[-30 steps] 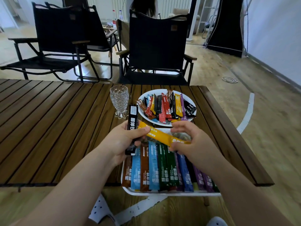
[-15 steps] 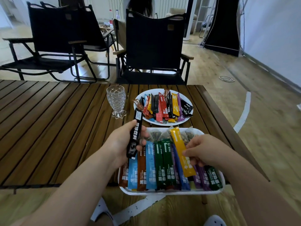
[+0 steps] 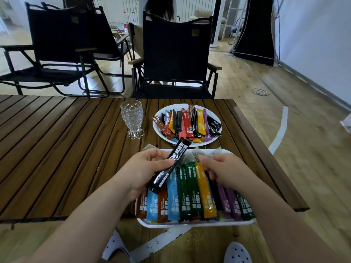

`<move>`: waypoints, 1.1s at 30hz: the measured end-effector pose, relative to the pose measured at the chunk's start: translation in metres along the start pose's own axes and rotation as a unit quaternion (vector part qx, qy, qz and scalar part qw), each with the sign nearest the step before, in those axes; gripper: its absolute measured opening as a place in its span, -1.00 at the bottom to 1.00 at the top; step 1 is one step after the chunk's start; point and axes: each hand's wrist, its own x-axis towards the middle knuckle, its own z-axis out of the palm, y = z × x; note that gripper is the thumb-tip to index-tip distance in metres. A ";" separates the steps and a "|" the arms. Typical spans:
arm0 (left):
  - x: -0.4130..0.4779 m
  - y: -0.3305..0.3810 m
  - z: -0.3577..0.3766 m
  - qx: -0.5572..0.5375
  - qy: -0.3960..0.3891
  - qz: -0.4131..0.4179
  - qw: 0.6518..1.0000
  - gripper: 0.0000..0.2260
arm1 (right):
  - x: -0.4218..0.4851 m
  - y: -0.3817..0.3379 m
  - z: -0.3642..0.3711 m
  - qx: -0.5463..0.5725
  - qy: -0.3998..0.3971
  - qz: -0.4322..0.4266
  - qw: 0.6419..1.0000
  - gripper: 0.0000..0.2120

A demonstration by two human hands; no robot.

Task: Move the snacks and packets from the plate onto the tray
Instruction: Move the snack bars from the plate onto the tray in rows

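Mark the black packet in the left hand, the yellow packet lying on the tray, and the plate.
black packet point(image 3: 179, 152): head view, upper printed part.
yellow packet point(image 3: 205, 190): head view, middle of its length.
plate point(image 3: 159, 134): head view, bare lower-left rim.

One white round plate point(image 3: 157, 130) and one white rectangular tray point(image 3: 190, 224) sit on one slatted wooden table point(image 3: 66, 149), beside one clear patterned glass goblet point(image 3: 132, 118). The tray shows two brown stick packets point(image 3: 162, 205), two light-blue packets point(image 3: 172, 196), three green packets point(image 3: 192, 192), one yellow packet point(image 3: 205, 192) and two purple packets point(image 3: 232, 204). One black stick packet point(image 3: 171, 166) is held above them. The plate's heap overlaps too much to count. At least three black folding chairs point(image 3: 176, 54) and two white perforated clogs point(image 3: 237, 253) are visible.
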 end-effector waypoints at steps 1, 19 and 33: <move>0.000 0.000 0.001 0.005 -0.001 0.011 1.000 -0.80 | 0.000 -0.005 0.000 0.099 -0.010 -0.024 0.995 -0.53; -0.001 -0.004 -0.001 -0.002 0.070 0.043 0.997 -0.77 | -0.013 -0.001 -0.008 0.146 -0.107 -0.009 0.983 -0.89; 0.020 -0.002 0.035 0.037 0.107 0.104 0.988 -0.86 | -0.006 0.010 -0.024 -0.062 -0.102 0.116 0.986 -0.80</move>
